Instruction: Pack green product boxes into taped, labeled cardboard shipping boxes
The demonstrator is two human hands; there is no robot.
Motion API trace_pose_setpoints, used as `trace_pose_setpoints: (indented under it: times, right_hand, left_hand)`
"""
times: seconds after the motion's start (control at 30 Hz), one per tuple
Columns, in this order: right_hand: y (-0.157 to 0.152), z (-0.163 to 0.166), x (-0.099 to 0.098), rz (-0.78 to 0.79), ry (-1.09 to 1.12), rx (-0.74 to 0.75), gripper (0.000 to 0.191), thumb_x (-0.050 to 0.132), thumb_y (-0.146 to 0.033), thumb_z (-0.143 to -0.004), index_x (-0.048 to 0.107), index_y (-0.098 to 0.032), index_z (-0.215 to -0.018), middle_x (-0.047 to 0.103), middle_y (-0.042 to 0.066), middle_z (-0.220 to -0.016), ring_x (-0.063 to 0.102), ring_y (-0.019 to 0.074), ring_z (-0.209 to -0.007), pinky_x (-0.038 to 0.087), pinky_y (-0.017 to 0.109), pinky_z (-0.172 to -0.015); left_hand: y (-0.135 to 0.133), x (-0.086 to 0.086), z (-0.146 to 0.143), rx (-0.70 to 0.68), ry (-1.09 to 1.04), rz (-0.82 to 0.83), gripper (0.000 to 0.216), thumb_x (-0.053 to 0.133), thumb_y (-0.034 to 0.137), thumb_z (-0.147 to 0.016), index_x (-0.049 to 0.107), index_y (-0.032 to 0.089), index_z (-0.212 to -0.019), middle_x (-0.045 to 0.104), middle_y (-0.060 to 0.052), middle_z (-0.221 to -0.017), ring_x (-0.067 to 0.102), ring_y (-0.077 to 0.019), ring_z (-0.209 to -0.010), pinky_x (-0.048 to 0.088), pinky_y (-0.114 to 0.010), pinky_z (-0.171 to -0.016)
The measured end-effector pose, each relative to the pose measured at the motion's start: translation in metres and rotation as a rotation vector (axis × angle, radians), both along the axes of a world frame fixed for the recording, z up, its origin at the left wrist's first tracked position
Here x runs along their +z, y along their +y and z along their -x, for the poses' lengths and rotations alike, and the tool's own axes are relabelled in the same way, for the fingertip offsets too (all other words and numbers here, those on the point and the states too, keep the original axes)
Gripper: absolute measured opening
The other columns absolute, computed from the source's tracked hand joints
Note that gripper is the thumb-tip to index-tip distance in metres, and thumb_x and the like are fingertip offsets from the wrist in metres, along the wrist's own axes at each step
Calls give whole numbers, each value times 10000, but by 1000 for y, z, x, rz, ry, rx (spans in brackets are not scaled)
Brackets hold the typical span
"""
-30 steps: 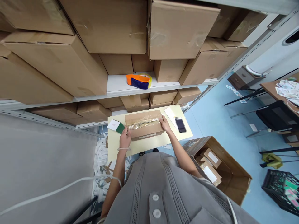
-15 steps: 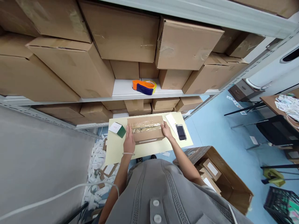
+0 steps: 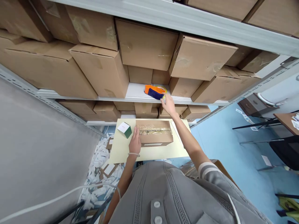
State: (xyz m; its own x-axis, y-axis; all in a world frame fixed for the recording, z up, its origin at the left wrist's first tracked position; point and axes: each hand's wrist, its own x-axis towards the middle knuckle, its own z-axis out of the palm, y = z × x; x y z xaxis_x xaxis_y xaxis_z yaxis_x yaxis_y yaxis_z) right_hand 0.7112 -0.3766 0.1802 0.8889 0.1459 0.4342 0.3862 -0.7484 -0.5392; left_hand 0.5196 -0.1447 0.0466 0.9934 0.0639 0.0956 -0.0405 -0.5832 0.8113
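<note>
My left hand (image 3: pixel 135 142) rests with fingers stretched against the left end of a brown cardboard box (image 3: pixel 153 137). Clear tape runs along the box's top seam, and a white label shows on its near side. Out over the shelf edge, my right hand (image 3: pixel 168 105) is at the right end of an orange and dark-blue tape dispenser (image 3: pixel 154 92). Its thumb and fingers are apart; whether they touch the dispenser is hard to see. A yellowish tape roll shows behind the dispenser. Left of the box sits a small white and green box (image 3: pixel 125 129).
The cardboard box stands on a pale yellow table (image 3: pixel 149 154). Metal shelving (image 3: pixel 140 99) packed with cartons rises behind it. Paper scraps (image 3: pixel 93 174) cover the floor at left. A large open carton (image 3: pixel 221 169) is partly hidden by my right arm.
My right hand has left the box's right end and reached up to the tape dispenser on the shelf. The left hand stays at the box. The view has shifted left.
</note>
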Motion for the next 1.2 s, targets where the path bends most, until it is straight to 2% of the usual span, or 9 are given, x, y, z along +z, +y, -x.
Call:
trace_pose_setpoints:
  times: [0.2, 0.4, 0.5, 0.63, 0.73, 0.8, 1.0, 1.1, 1.2]
  right_hand:
    - [13, -52, -9, 172, -14, -18, 353, 459, -354, -954, 553, -127, -1209, 594, 191, -1245, 465, 336, -1238, 276, 528, -1119]
    - [12, -45, -6, 176, -42, -18, 337, 506, -402, -938, 600, -143, -1132, 637, 186, -1178, 522, 321, -1139, 312, 486, -1084]
    - [6, -13, -1, 50, -85, 50, 366, 522, -483, -920, 619, -185, -1109, 657, 143, -1137, 538, 308, -1093, 324, 473, -1072]
    - [-14, 48, -2, -349, -1, 79, 411, 507, -575, -898, 624, -209, -1043, 653, 75, -999, 556, 238, -920, 434, 356, -892]
    - [-35, 87, -12, -641, 147, 47, 391, 556, -593, -856, 608, -210, -914, 582, 12, -826, 505, 168, -764, 416, 262, -727]
    - [-47, 106, -24, -761, 200, -39, 410, 576, -616, -826, 562, -207, -793, 506, -9, -737, 452, 143, -697, 378, 237, -652]
    - [-67, 141, -67, -890, 293, -308, 547, 561, -722, -761, 396, -218, -631, 336, -29, -636, 317, 117, -596, 283, 241, -543]
    - [-71, 148, -76, -935, 295, -346, 578, 581, -738, -730, 358, -220, -603, 299, -30, -632, 275, 110, -587, 258, 248, -537]
    - [-72, 149, -76, -883, 302, -325, 578, 561, -740, -741, 353, -221, -599, 294, -26, -636, 272, 114, -596, 256, 253, -544]
  left_hand:
    - [0, 3, 2, -9, 6, -80, 618, 297, 172, -947, 236, 257, -1556, 253, -59, -1615, 419, -256, -1396, 517, -353, -950]
    - [0, 5, 0, 4, 63, -151, 625, 292, 166, -944, 221, 247, -1560, 243, -58, -1616, 492, -256, -1332, 539, -309, -847]
    - [1, 4, -1, 5, 66, -153, 618, 281, 179, -950, 220, 245, -1561, 236, -47, -1617, 491, -260, -1332, 533, -320, -866]
    - [2, 4, -1, 4, 63, -136, 599, 277, 208, -958, 246, 251, -1555, 234, -26, -1619, 452, -267, -1368, 497, -353, -966]
    - [3, 4, -1, -1, 60, -122, 591, 286, 233, -963, 252, 255, -1553, 228, -18, -1620, 398, -270, -1407, 455, -376, -1037]
    - [4, 5, -1, -12, 55, -119, 595, 289, 231, -963, 242, 256, -1556, 218, -17, -1623, 361, -265, -1431, 434, -381, -1063]
    - [7, 6, -2, -33, 50, -156, 607, 315, 210, -951, 250, 225, -1554, 217, -44, -1624, 363, -262, -1431, 456, -366, -1044]
    - [7, 6, -1, -37, 53, -174, 603, 324, 220, -951, 260, 215, -1551, 233, -56, -1620, 377, -270, -1421, 450, -387, -1058]
    - [9, 6, -2, -55, 46, -161, 595, 321, 231, -954, 274, 204, -1546, 229, -69, -1621, 363, -277, -1430, 402, -422, -1110]
